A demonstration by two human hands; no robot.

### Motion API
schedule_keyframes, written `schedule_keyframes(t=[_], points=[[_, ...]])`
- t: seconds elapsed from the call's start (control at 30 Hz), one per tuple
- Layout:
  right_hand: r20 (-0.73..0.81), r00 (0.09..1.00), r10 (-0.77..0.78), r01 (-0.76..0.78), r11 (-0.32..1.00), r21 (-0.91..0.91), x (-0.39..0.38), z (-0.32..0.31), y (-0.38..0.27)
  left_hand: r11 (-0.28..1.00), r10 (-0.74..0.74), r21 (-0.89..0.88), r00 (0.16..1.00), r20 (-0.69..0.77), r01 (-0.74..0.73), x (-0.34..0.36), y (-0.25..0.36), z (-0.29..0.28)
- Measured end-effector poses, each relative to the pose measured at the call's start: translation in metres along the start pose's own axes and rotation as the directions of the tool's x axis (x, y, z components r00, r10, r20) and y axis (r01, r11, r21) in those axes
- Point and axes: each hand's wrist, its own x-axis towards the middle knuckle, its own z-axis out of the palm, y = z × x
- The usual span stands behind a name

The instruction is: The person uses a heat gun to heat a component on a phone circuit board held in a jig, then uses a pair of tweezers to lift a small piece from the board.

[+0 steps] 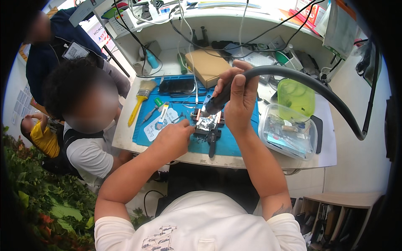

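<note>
My right hand (239, 102) is wrapped round the dark handle of a hot air gun (218, 101), its nozzle tilted down to the left. Just below the nozzle a small circuit board (207, 123) sits in a clamp holder with a black knob (213, 142). My left hand (176, 136) is closed in a pinch at the board's left edge. Whatever its fingertips grip is too small to make out. Under the holder lies a blue work mat (234, 147). A white card (155, 131) rests on the mat near my left hand.
A yellow-handled brush (137, 104), a black phone part (177, 87) and a cardboard box (208, 67) lie around the mat. At right stand a clear tub of small parts (289, 133) and a green container (296, 98). The gun's thick hose (320, 83) arches rightward. A person (90, 152) sits close at left.
</note>
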Motion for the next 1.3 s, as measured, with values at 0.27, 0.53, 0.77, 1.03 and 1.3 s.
schedule_keyframes(t=[0.27, 0.53, 0.77, 1.03, 1.3], points=[[0.026, 0.999, 0.036, -0.035, 0.998, -0.058, -0.005, -0.006, 0.012, 0.992, -0.044, -0.122, 0.998, -0.035, 0.040, 0.002, 0.002, 0.001], [0.025, 0.999, 0.028, -0.027, 0.998, -0.058, -0.005, -0.005, 0.019, 0.999, -0.019, 0.032, 1.000, -0.022, 0.020, 0.000, 0.002, 0.008], [0.009, 0.999, 0.038, -0.038, 0.997, -0.063, -0.006, -0.006, 0.024, 0.987, -0.080, -0.144, 0.995, -0.066, 0.070, 0.004, 0.005, 0.006], [-0.002, 1.000, 0.029, -0.029, 0.997, -0.072, -0.004, -0.006, 0.025, 1.000, -0.020, -0.018, 0.997, -0.074, 0.019, -0.001, 0.001, 0.011], [-0.015, 1.000, 0.022, -0.022, 0.999, -0.029, -0.004, -0.006, 0.023, 0.994, -0.040, -0.101, 0.994, -0.105, 0.029, 0.001, 0.005, 0.012]])
